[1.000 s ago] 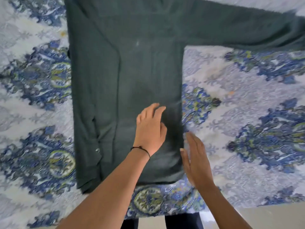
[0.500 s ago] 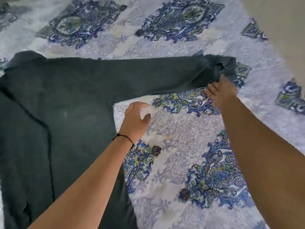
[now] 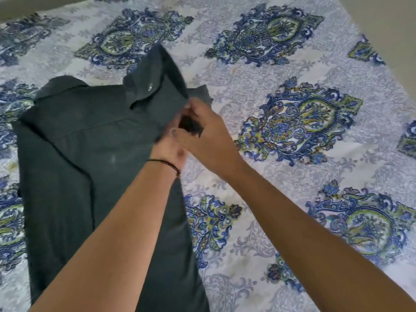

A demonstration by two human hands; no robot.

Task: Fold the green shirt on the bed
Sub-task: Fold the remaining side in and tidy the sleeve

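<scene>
The dark green shirt (image 3: pixel 74 158) lies on the left half of the bed, its left side folded in over the body. Its right sleeve (image 3: pixel 157 75) is lifted off the bed and doubled back over the shoulder, cuff end up. My right hand (image 3: pixel 207 134) grips the sleeve fabric near the shirt's right edge. Just under it, my left hand (image 3: pixel 171 147), with a black cord on the wrist, holds the same fabric; its fingers are partly hidden by the right hand and by blur.
The bed (image 3: pixel 292 122) is covered by a white sheet with blue and green paisley medallions and stretches wide to the right of the shirt. A pale floor or wall strip (image 3: pixel 382 30) shows past the bed's top right edge.
Half a second ago the sleeve lay stretched out to the right with my right hand at its cuff. Now the sleeve is pulled in and raised, and both hands meet at the shoulder.
</scene>
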